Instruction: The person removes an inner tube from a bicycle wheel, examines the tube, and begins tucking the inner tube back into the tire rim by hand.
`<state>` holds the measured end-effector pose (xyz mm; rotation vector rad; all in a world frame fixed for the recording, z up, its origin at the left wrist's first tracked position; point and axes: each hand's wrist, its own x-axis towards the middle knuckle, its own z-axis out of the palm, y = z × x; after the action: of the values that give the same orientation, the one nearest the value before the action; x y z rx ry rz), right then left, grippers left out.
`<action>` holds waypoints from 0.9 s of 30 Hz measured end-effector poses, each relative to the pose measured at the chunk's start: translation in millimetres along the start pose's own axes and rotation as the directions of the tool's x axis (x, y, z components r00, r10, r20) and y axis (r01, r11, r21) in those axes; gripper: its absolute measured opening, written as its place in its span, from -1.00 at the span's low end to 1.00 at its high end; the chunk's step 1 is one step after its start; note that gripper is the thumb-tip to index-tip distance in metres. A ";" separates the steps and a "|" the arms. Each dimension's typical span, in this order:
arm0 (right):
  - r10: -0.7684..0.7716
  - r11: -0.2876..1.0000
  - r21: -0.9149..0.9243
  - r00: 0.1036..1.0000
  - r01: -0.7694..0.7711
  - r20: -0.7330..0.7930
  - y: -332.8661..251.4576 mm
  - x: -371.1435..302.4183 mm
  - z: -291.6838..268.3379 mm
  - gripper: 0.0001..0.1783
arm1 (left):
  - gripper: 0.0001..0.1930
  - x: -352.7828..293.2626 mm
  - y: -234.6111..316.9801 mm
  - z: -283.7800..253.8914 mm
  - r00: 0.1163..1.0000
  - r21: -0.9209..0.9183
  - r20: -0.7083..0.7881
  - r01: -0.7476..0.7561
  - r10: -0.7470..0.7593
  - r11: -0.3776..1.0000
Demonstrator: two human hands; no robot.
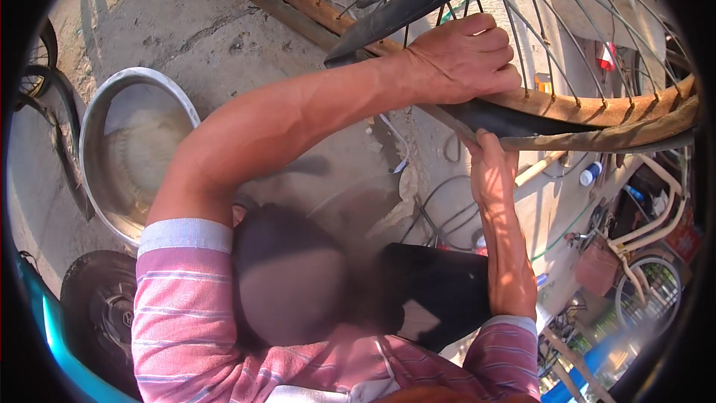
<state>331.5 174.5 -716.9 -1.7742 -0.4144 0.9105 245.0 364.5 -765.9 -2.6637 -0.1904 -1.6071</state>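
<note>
A bicycle wheel with a rusty rim [589,110] and thin spokes fills the upper right. My left hand [466,60] reaches across from the left, its fingers curled closed over the rim beside the spokes. What lies under its palm is hidden. A black inner tube [425,0] loops loose above that wrist, and another stretch of tube shows between rim and tire below the hand. The worn tire [589,140] stands away from the rim there. My right hand [492,160] comes up from below and pinches the tire's edge, thumb and fingers closed on it.
At left stands a round metal basin [89,142] of cloudy water. A dark wheel [101,313] and a teal panel [48,321] lie lower left. Cables, a white bottle with a blue cap [590,174], a cream tubular frame [664,209] and scattered tools occupy the right.
</note>
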 end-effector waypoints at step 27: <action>-0.004 0.999 0.036 0.997 0.007 -0.081 0.0 -13.4 14.5 -0.44 | -0.85 -4.7 9.7 -7.5 0.997 -0.020 0.058 0.054 -0.053 0.998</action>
<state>312.0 175.1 -714.1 -1.7697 -0.3483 0.8342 237.3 353.8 -766.2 -2.7463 -0.2491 -1.5563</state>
